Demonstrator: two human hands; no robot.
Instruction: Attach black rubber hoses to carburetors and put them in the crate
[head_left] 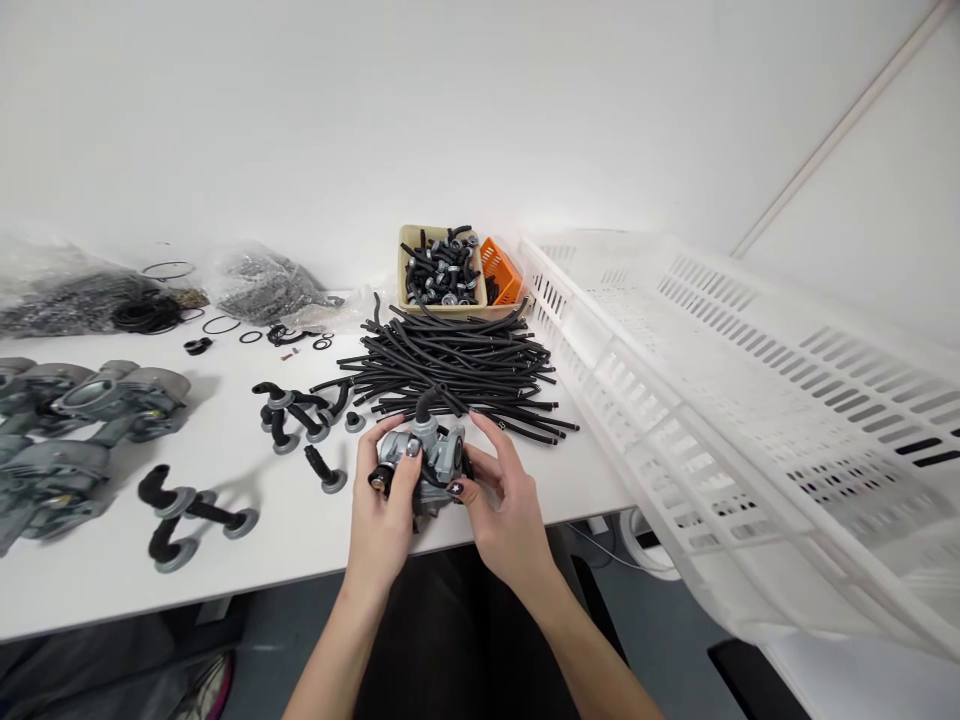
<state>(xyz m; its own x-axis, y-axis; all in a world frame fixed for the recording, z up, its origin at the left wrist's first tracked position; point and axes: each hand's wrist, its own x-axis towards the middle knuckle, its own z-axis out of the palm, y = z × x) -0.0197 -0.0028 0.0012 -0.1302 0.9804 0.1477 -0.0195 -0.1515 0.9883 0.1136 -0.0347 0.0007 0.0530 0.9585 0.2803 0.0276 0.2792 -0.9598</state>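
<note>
A grey metal carburetor with a short black elbow hose on top is held near the table's front edge. My left hand grips its left side, with the thumb across the front and a black knob with a brass centre beside it. On the right side, my right hand has its thumb and fingers on the body and its index finger raised. Just behind lies a heap of thin black hoses. Black elbow hoses with grey caps stand to the left, with more nearer the front.
Several carburetors lie at the far left. Plastic bags of small parts and black rings are along the wall. A cream bin of capped hoses and an orange basket stand behind. A large white crate occupies the right.
</note>
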